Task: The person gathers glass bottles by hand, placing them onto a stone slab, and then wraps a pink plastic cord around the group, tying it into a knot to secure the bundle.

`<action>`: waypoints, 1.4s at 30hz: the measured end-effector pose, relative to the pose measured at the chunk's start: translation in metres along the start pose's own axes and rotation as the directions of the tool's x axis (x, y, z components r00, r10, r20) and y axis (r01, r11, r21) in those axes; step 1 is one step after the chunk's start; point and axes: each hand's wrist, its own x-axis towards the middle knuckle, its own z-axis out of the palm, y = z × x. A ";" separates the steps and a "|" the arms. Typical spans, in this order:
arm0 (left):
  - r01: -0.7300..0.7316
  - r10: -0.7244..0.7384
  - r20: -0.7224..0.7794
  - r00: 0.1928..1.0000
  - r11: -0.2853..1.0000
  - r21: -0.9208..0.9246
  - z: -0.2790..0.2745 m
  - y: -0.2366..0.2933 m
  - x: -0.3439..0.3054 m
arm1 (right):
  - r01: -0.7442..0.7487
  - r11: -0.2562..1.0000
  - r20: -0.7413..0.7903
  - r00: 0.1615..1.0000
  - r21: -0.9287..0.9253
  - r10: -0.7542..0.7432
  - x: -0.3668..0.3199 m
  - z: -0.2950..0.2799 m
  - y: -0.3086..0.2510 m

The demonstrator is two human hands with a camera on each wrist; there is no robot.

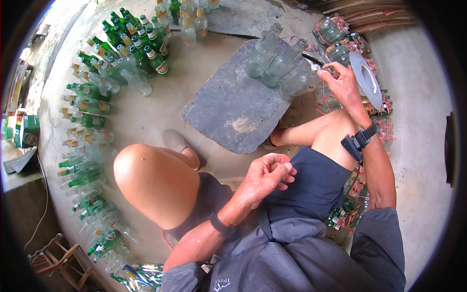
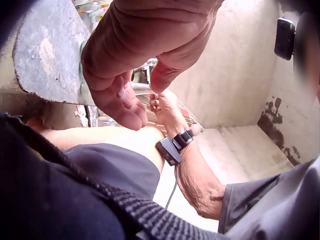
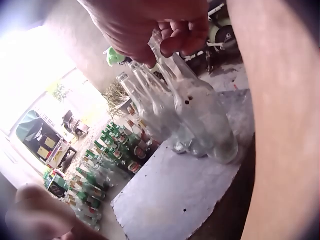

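Note:
My right hand (image 1: 344,86) holds a clear glass bottle (image 3: 207,115) by its neck, fingers curled round it just below the mouth. This bottle stands at the right edge of a grey slab (image 1: 219,107). Beside it on the slab are two more clear bottles (image 1: 262,51), close together and upright. Over my lap is my left hand (image 1: 266,179), with loosely bent fingers and nothing in them. In the left wrist view the left thumb and fingertips (image 2: 132,120) stand apart.
Rows of green and clear bottles (image 1: 141,44) curve along the floor at the left. Bottles tied with red string (image 1: 331,29) stand at the right, near a grey round disc (image 1: 366,80). A wooden stool (image 1: 63,263) is at lower left.

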 end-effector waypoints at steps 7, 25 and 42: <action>-0.013 0.013 -0.003 1.000 1.000 -0.013 -0.001 -0.003 -0.001 | 0.021 1.000 -0.005 1.000 -0.022 -0.021 0.010 0.006 0.011; -0.051 0.051 -0.027 0.998 0.999 -0.006 -0.001 0.001 -0.005 | -0.079 0.985 0.049 0.996 0.152 0.072 0.019 0.009 -0.010; -0.268 0.268 -0.058 0.962 0.963 0.009 -0.001 0.006 -0.014 | 0.016 0.993 0.081 0.996 0.119 -0.026 0.029 0.008 0.022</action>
